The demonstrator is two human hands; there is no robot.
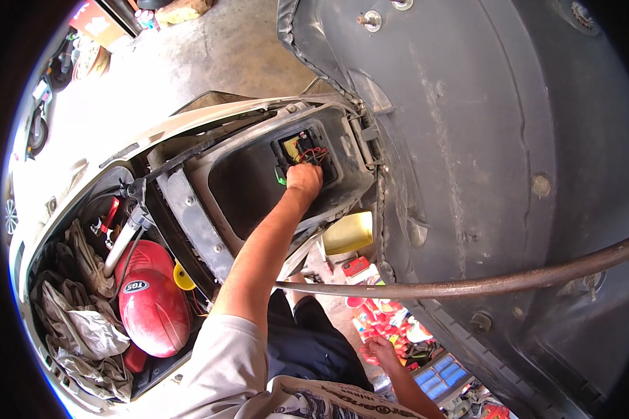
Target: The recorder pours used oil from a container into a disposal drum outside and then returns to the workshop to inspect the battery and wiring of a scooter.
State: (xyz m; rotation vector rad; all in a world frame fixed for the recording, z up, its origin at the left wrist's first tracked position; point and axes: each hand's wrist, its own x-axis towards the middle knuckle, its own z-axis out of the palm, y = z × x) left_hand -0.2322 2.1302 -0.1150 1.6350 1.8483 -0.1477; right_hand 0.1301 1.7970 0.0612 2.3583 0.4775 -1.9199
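Note:
My left hand reaches down into a small square recess in the black storage tub of a cream-coloured vehicle. Its fingers are closed at the recess's near edge, and what they pinch is hidden beneath them. Red and black wires run just beyond the knuckles, next to a yellow block. A bright green piece shows left of the fingers. Low on the right, my right hand hangs away from the tub, its fingers loosely curled and a little apart, with nothing visible in them.
A large dark lid stands raised on the right, crossed by a brown metal bar. Left of the tub, an open bay holds a red rounded shell and crumpled grey cloth. Red packages and a blue-celled tray lie below.

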